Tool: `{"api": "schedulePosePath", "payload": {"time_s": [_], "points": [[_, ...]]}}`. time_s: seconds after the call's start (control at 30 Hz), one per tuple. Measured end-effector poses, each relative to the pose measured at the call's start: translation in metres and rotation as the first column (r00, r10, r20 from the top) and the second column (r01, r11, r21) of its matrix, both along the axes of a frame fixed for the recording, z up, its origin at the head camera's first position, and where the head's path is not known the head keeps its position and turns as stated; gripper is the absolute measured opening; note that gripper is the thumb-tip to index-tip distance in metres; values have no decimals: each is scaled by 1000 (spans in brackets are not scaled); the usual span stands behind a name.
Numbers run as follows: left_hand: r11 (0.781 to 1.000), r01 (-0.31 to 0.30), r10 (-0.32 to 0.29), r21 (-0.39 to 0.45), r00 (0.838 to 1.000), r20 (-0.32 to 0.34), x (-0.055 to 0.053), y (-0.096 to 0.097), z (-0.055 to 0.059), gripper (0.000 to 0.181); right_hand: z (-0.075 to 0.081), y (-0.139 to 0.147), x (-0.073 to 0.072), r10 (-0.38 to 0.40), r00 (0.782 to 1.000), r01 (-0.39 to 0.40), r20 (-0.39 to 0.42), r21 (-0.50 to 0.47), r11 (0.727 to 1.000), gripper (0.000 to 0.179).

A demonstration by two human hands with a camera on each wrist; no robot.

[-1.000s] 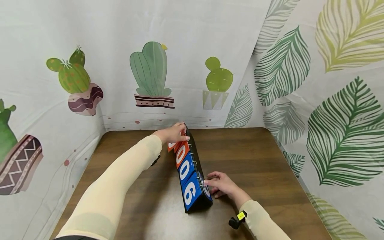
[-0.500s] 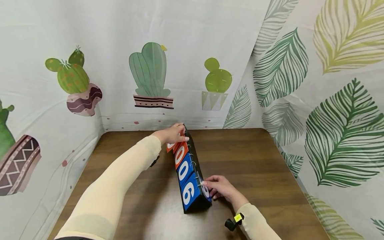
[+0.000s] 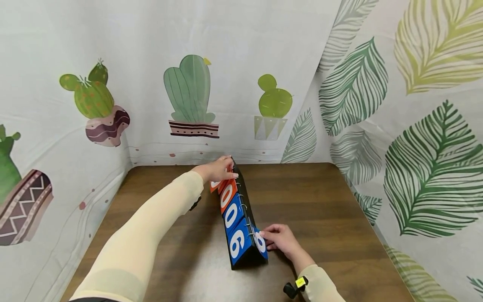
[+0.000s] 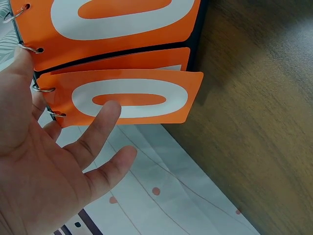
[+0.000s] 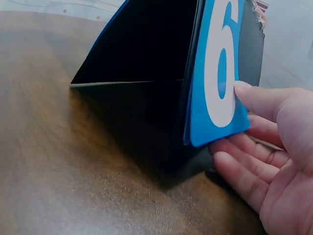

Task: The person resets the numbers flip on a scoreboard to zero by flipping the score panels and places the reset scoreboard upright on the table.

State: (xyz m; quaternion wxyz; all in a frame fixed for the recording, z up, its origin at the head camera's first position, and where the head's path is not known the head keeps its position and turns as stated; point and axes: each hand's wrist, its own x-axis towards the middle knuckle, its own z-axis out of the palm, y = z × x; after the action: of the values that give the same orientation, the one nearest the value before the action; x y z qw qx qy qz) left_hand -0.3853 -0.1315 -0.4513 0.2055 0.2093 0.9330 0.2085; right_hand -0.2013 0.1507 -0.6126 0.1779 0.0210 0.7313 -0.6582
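Observation:
A tabletop flip scoreboard (image 3: 241, 209) stands tent-like on the table, with orange and blue number cards hung on metal rings along its top edge. My left hand (image 3: 220, 167) holds its far end at the top edge, by the rings. In the left wrist view, two of that hand's fingers (image 4: 110, 115) stretch out, one over an orange 0 card (image 4: 176, 100). At the near end, my right hand (image 3: 281, 241) pinches the edge of a blue 6 card (image 5: 222, 73) on the right slope, thumb on its face. Another blue 6 card (image 3: 237, 243) lies on the left slope.
The brown wooden table (image 3: 317, 201) runs back to a white curtain (image 3: 234, 25) printed with cacti. A leaf-patterned curtain (image 3: 351, 138) hangs along the right side. A small black wrist device (image 3: 296, 287) sits on the right sleeve.
The blue card in my right hand has swung out from the right slope, and its 6 shows more plainly. My right hand has shifted slightly nearer. The left hand keeps its hold.

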Motion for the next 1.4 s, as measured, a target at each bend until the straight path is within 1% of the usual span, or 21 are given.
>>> {"api": "schedulePosePath", "payload": {"time_s": [0.07, 0.13, 0.23, 0.37, 0.5, 0.6, 0.77, 0.87, 1.0, 1.17, 1.27, 1.4], "points": [[1000, -3, 3, -4, 1000, -4, -1, 0, -1, 39, -1, 2, 1, -12, 1000, 12, -14, -29, 1000, 25], [1000, -1, 1, 4, 1000, -11, -2, 0, -1, 38, -2, 6, 0, -7, 1000, 5, -23, -62, 998, 21], [1000, 5, -5, 8, 1000, -18, -1, 0, 0, 39, -4, 10, 0, 32, 999, -35, -35, -108, 993, 22], [1000, 7, -7, 14, 1000, -7, 2, 0, 2, 39, -8, 14, 2, 90, 995, -97, -51, -158, 983, 21], [1000, 3, -3, 8, 1000, -12, 2, 0, 2, 38, -8, 17, 3, 117, 991, -128, -66, -187, 974, 14], [1000, 1, -1, 5, 1000, -19, 2, -1, 3, 38, -8, 18, 4, 114, 990, -129, -84, -193, 973, 16], [1000, 1, -1, 9, 1000, -13, 2, -1, 2, 39, -10, 19, 4, 113, 987, -133, -111, -190, 973, 27], [1000, 5, -5, -2, 1000, -12, 0, -2, 0, 40, -12, 19, 3, 129, 983, -153, -133, -189, 970, 30], [1000, 7, -8, -23, 1000, -4, -5, -2, -4, 39, -13, 19, 2, 167, 972, -195, -166, -173, 965, 34], [999, -1, 1, -32, 1000, 2, -8, -1, -8, 37, -9, 18, 4, 198, 964, -219, -175, -107, 970, 37], [1000, 7, -7, -23, 1000, -5, -6, 0, -6, 38, -7, 17, 5, 208, 961, -220, -184, -46, 974, 34], [1000, 16, -16, -26, 1000, -12, -2, 0, -4, 41, -3, 16, 8, 218, 944, -201, -247, 93, 975, 29]]}}
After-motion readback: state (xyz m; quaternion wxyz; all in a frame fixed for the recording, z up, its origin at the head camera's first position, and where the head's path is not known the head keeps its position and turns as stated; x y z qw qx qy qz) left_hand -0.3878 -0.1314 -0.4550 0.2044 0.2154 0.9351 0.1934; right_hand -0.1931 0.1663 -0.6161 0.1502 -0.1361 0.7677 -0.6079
